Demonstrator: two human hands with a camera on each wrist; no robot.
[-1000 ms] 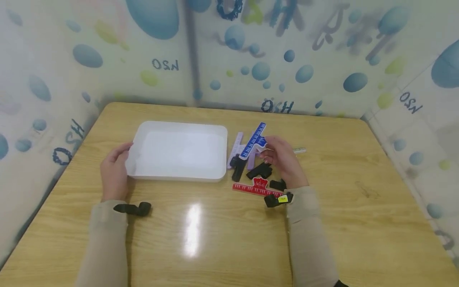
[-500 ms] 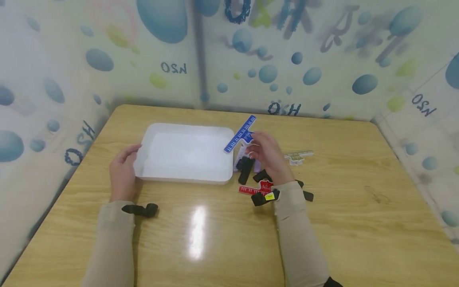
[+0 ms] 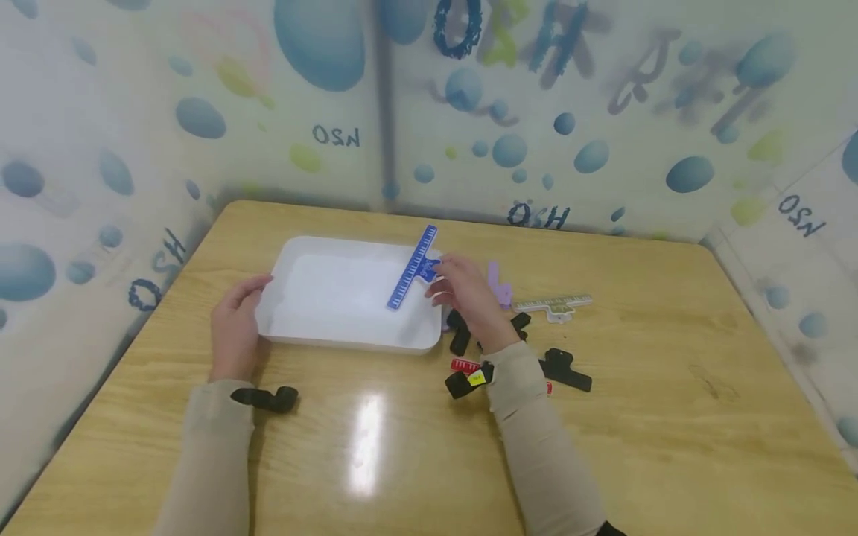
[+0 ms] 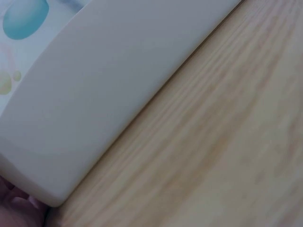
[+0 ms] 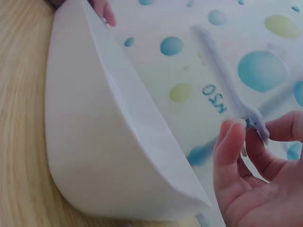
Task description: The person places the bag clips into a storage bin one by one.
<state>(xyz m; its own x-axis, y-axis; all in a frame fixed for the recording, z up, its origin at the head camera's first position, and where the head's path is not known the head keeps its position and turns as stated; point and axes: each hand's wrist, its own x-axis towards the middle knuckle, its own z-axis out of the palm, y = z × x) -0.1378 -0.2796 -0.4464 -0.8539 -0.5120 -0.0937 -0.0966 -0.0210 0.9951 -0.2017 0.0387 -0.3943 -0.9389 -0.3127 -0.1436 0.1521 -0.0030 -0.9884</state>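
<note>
Pinching blue clip (image 3: 412, 266) by its tab, R fingers (image 5: 228, 153) hold it just to their L, over white tray (image 3: 328, 294).

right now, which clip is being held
The blue clip, pinched by the right hand over the white tray; the other visible clips lie on the table.
</note>
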